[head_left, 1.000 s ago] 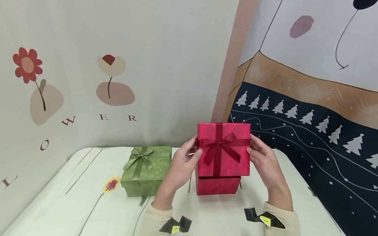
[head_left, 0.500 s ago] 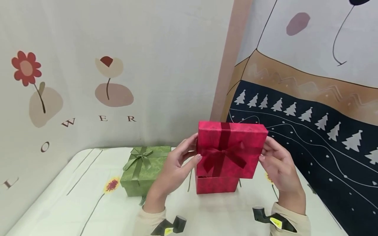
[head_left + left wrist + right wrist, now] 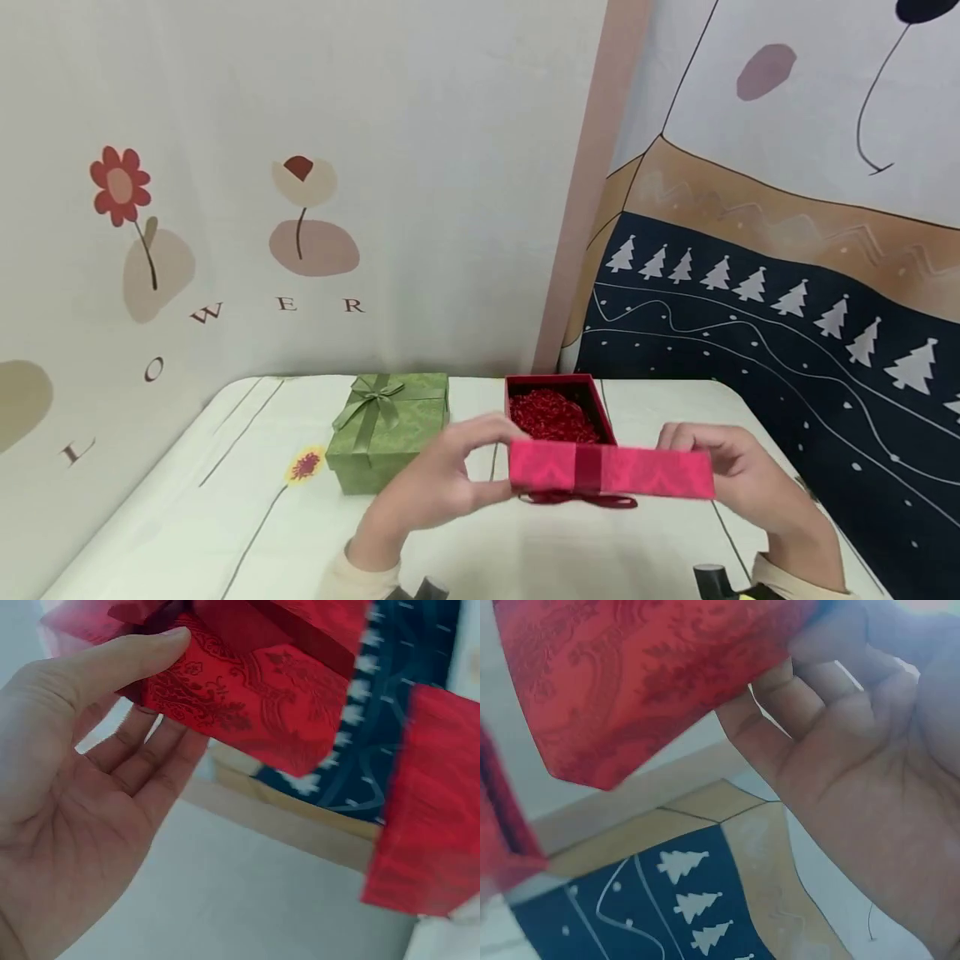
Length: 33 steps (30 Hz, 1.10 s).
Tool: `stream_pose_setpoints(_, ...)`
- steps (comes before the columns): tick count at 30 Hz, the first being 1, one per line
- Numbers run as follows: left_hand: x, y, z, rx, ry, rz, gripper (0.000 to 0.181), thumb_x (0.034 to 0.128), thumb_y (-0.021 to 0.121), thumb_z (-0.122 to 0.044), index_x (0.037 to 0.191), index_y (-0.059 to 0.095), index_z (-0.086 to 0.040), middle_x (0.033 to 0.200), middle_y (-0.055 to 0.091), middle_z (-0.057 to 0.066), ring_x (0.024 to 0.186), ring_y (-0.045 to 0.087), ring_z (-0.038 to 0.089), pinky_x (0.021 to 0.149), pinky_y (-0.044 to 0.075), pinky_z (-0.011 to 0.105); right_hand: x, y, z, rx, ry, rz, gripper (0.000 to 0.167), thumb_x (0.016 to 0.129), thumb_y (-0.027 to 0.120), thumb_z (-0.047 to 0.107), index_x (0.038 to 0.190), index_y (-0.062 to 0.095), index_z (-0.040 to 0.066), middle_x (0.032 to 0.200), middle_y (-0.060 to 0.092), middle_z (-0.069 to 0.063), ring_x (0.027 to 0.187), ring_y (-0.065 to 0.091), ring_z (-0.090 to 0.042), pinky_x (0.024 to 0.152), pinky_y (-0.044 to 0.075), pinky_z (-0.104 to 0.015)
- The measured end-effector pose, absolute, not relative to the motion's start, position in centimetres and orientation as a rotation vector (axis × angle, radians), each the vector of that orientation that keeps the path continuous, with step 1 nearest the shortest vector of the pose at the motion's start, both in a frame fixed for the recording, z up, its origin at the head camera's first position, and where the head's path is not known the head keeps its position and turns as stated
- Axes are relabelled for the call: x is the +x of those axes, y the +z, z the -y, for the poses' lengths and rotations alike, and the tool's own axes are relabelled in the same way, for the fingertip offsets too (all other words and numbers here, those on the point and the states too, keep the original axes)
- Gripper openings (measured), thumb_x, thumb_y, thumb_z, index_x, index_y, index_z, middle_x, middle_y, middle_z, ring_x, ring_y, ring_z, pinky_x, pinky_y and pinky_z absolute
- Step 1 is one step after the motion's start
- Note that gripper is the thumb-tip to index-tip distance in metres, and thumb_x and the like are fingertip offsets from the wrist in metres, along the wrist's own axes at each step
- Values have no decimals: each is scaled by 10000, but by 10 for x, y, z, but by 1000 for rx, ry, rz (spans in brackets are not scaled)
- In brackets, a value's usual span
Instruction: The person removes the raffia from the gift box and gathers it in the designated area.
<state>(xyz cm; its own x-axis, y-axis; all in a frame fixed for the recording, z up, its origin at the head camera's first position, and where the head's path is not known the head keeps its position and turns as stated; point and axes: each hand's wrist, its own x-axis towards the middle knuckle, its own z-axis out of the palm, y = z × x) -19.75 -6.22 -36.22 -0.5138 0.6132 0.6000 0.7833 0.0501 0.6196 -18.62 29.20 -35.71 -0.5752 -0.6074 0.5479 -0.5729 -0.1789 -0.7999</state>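
Both hands hold the red box lid [image 3: 645, 472] in the air, its side face toward the head camera and its ribbon bow [image 3: 581, 500] underneath. The left hand [image 3: 442, 475] pinches the lid's left edge; in the left wrist view its thumb lies on the patterned lid [image 3: 247, 697]. At the right edge, the right hand [image 3: 750, 475] grips with bent fingers, also seen against the lid [image 3: 645, 682] in the right wrist view. Behind the lid stands the red box base [image 3: 606, 408], uncovered, with dark red shredded filling [image 3: 551, 415] inside.
A green gift box [image 3: 390, 433] with a green bow stands closed on the white table cover [image 3: 180, 500], left of the red base. Behind the table hang a pale printed cloth [image 3: 450, 208] and a dark blue one with white trees [image 3: 750, 342].
Both hands have lifted the lid off the red base and brought it nearer and to the right, tipping it until the bow faces down. The filling has come into view.
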Motion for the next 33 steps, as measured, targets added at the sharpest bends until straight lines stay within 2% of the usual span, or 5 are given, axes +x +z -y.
stream_pose_setpoints(8,-177,-391,66,-1607,-1182,2251,245,850,830,2,989,685,-139,985,663,-59,945,609,32,852,534,153,-164,-371,-293,-1095,-1521,-2243,202,866,675,-88,919,656,106,919,687,-59,971,657,-260,818,572,-323)
stream_pose_setpoints(16,-169,-417,62,-1606,-794,2421,239,828,851,-36,879,669,-182,918,621,-118,890,552,-14,839,427,18,-153,-400,-287,-1106,-1270,-2447,206,884,758,2,939,705,193,897,690,32,867,633,-106,741,562,-253)
stream_pose_setpoints(22,-168,-438,59,-1626,-616,2483,204,879,839,-117,875,681,-246,856,584,-170,837,517,-56,794,412,10,-145,-420,-277,-951,-1047,-2601,220,832,871,363,911,686,274,877,623,173,829,564,-32,682,561,-223)
stream_pose_setpoints(26,-169,-447,57,-1657,-524,2482,216,874,825,-88,856,689,-254,808,572,-189,796,494,-64,755,390,6,-141,-431,-273,-1038,-864,-2729,301,808,851,517,916,664,308,907,610,226,825,522,24,677,555,-201)
stream_pose_setpoints(33,-166,-457,57,-1660,-434,2346,254,827,789,-7,834,686,-238,821,593,-174,816,509,-35,789,379,13,-139,-450,-275,-1315,-699,-2840,306,867,772,584,923,655,307,944,602,210,840,479,68,677,523,-158)
